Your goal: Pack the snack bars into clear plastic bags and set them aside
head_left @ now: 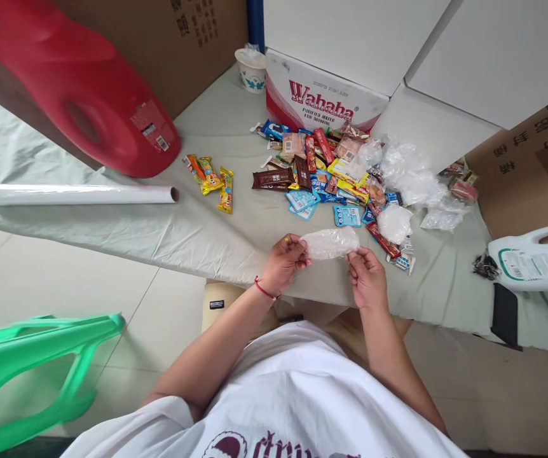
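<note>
A: Quick q, what's in the hands?

B: Clear plastic bag [330, 245], pulled flat btwn the two. L hand [284, 262] pinches its L end btwn thumb & fingers, R hand [367, 275] does the same w/ the R end

A: So narrow grip both sides?

B: Yep, thumbs & fingertips closed on the plastic. Bag's over the near edge of the table [207, 248], just in front of the snack pile [319, 181]. Thin red bracelet [267, 289] on L wrist

A: OK, & what's in the pile?

B: Jumble of wrapped stuff: brown bars, yellow & red wrappers, pink-ish pkts. Nearest the bag = flat light-blue pkts [348, 216], plus a red-wrapped bar [383, 240] nr R hand. Heap of crumpled clear plastic [410, 168] covers the pile's R side

A: Behind that?

B: Wahaha box [324, 95], w/ paper cup [252, 75] just beside it on the L

A: L side?

B: 3 small yellow/orange pkts [210, 178] apart from the pile, then a white tube [71, 194] lying flat, big red jug [97, 83] behind it. Green stool [54, 346] on the floor

A: Far R?

B: White bottle [536, 257], & a flat black thing [505, 315] at the table edge, can't tell what
</note>
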A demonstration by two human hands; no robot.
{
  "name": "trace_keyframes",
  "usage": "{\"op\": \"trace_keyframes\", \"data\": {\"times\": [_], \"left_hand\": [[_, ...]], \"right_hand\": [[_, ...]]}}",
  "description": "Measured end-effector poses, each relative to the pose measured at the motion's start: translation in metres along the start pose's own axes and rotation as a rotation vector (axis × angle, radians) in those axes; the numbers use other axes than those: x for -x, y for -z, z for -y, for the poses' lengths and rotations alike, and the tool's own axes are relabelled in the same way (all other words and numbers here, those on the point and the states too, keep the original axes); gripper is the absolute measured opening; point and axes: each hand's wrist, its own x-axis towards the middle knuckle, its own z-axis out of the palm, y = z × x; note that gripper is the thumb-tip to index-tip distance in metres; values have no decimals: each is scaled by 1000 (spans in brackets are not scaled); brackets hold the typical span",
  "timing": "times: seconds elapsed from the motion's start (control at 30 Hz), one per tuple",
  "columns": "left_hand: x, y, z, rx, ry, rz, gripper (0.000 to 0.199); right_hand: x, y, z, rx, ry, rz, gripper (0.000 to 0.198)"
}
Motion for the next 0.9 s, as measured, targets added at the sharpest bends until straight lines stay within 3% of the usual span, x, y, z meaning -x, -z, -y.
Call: {"op": "trace_keyframes", "data": {"times": [0.1, 0.17, 0.23, 0.33, 0.5, 0.57, 0.7, 0.8, 0.9], "left_hand": [[-3, -5, 2, -67, -32, -26, 58], [-4, -7, 3, -126, -32, 7, 54], [-3, -11, 5, -162, -11, 48, 52], [3, -16, 7, -136, -2, 66, 54], [14, -14, 16, -169, -67, 4, 73], [15, -13, 19, -232, -44, -3, 63], [12, -15, 18, -289, -14, -24, 41], [14, -20, 16, -259, -62, 28, 50], [17, -21, 13, -244, -111, 92, 54]], "right_hand": [[-1, 12, 2, 294, 391, -66, 35], [-2, 16, 6, 524, 609, 77, 31], [-4, 15, 8, 691, 703, 286, 20], [-6, 8, -1, 670, 639, 392, 15], [2, -5, -28, 374, 327, 193, 14], [7, -8, -32, 322, 256, 185, 15], [11, -7, -26, 363, 312, 212, 14], [10, -6, -21, 421, 407, 288, 25], [7, -4, -20, 413, 400, 290, 14]]}}
